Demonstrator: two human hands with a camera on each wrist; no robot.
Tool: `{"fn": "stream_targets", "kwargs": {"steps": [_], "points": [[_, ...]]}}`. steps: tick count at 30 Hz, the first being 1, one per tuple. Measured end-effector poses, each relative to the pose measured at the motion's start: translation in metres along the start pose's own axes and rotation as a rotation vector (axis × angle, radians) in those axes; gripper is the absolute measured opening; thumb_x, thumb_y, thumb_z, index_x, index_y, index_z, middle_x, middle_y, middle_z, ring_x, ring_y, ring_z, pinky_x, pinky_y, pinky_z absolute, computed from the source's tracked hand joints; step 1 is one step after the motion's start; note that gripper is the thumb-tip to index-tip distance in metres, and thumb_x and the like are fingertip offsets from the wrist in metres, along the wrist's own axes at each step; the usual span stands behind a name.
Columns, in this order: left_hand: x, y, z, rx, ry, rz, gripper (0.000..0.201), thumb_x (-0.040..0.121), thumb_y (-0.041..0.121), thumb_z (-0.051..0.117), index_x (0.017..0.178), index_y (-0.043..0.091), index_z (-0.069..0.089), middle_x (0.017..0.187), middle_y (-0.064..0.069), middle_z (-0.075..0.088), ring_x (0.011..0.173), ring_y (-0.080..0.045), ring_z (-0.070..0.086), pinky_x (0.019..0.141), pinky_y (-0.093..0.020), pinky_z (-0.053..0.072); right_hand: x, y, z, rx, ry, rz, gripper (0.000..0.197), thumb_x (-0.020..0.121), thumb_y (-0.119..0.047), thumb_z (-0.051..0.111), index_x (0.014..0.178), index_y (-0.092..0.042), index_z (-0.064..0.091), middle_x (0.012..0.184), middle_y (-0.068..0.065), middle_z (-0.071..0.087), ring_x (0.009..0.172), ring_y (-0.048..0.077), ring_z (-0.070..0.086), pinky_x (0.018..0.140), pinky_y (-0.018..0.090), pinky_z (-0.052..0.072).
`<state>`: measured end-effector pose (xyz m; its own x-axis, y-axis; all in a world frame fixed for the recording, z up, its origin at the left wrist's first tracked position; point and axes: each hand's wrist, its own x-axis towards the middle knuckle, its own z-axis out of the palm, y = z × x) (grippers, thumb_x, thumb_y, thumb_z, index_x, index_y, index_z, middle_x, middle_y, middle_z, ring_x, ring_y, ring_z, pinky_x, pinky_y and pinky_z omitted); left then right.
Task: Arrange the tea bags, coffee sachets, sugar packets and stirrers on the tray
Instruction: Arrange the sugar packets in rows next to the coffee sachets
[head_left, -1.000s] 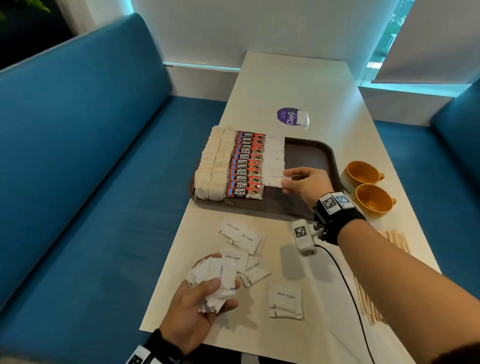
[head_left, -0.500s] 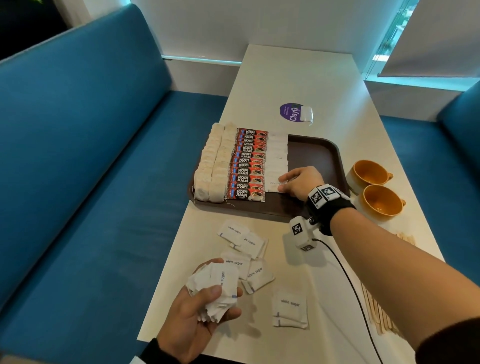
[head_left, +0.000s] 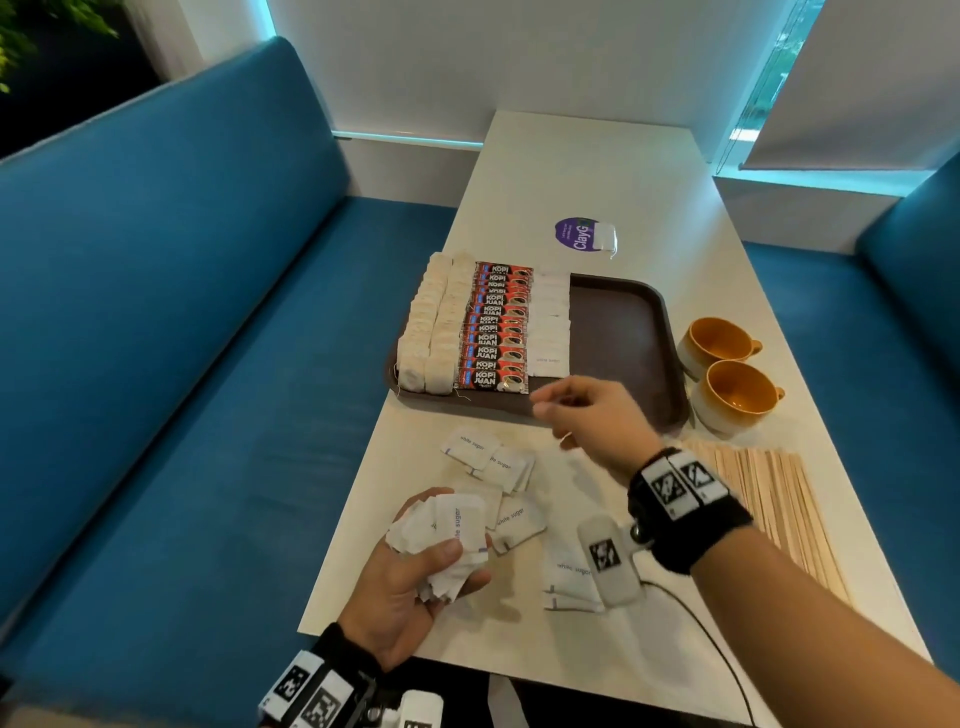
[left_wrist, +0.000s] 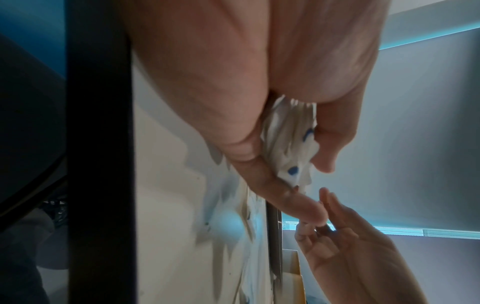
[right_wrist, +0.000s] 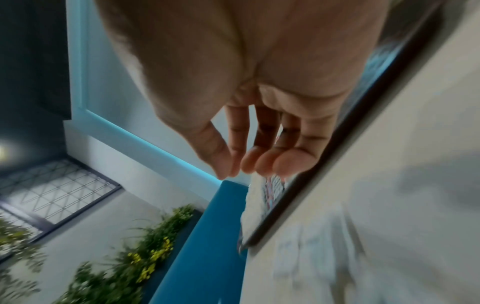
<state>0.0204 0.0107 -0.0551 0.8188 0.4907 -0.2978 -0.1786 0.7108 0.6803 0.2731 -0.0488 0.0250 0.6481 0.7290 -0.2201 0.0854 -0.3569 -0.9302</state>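
We note tea bags (head_left: 434, 327), coffee sachets (head_left: 497, 332), sugar packets (head_left: 550, 325) left to right on the tray (head_left: 623, 338); cups (head_left: 727, 364) right; stirrers (head_left: 769, 499) before cups.

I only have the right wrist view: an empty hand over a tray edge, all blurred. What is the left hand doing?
Observer: The left hand grips a crumpled bunch of white sugar packets.
Operator: Is any sugar on the tray already?
Observer: Yes. One sugar column lies on the brown tray, right beside the Kopi Juan coffee sachets.
Operator: And the stirrers?
Observer: The wooden stirrers lie on the table, off the tray.
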Motion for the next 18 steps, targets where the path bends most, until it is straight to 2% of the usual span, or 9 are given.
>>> {"fn": "stream_targets", "kwargs": {"steps": [4,9,11,14,16,18], "points": [[0.001,-0.002,-0.001,0.031,-0.025,0.022,0.068,0.077,0.004,0.079,0.136,0.004,0.047,0.125,-0.032,0.057,0.097,-0.043,0.060,0.067,-0.041,0.059,-0.056,0.017,0.028,0.071,-0.170,0.050,0.011,0.088,-0.021,0.079,0.097,-0.016,0.077,0.082,0.002,0.071,0.066,0.014,0.065,0.063,0.030,0.056],[-0.003,-0.001,0.002,0.013,-0.025,0.013,0.069,0.076,0.004,0.080,0.137,0.006,0.048,0.128,-0.031,0.058,0.104,-0.042,0.064,0.063,-0.041,0.061,-0.093,0.036,0.049,0.217,-0.199,0.131,0.021,0.086,-0.020,0.082,0.101,-0.007,0.073,0.081,0.004,0.071,0.067,0.017,0.067,0.065,0.034,0.056],[-0.004,-0.001,0.005,0.031,-0.003,0.013,0.070,0.074,0.010,0.085,0.135,0.008,0.051,0.130,-0.030,0.060,0.103,-0.041,0.067,0.061,-0.040,0.061,-0.099,0.041,0.053,0.243,-0.181,0.133,0.024,0.087,-0.016,0.080,0.101,0.001,0.070,0.080,0.008,0.071,0.066,0.017,0.065,0.063,0.034,0.054],[-0.004,0.000,0.008,0.049,0.021,0.021,0.069,0.071,0.032,0.092,0.127,0.012,0.058,0.128,-0.028,0.063,0.099,-0.036,0.068,0.060,-0.039,0.061,-0.103,0.044,0.054,0.330,-0.153,0.199,0.025,0.085,-0.006,0.080,0.102,0.008,0.068,0.080,0.014,0.070,0.065,0.021,0.063,0.060,0.032,0.052],[-0.004,0.001,0.011,0.072,0.045,0.020,0.064,0.077,0.044,0.084,0.127,0.014,0.057,0.125,-0.024,0.066,0.095,-0.031,0.068,0.059,-0.038,0.060,-0.106,0.044,0.052,0.382,-0.145,0.225,0.019,0.083,0.000,0.079,0.097,0.006,0.068,0.080,0.015,0.070,0.065,0.023,0.062,0.059,0.031,0.053],[-0.005,0.000,0.011,0.092,0.069,0.014,0.054,0.088,0.045,0.071,0.129,0.014,0.056,0.123,-0.022,0.068,0.092,-0.027,0.069,0.059,-0.038,0.060,-0.109,0.045,0.050,0.424,-0.127,0.229,0.010,0.083,0.004,0.076,0.091,0.003,0.069,0.081,0.016,0.070,0.067,0.025,0.061,0.060,0.031,0.054]]}}
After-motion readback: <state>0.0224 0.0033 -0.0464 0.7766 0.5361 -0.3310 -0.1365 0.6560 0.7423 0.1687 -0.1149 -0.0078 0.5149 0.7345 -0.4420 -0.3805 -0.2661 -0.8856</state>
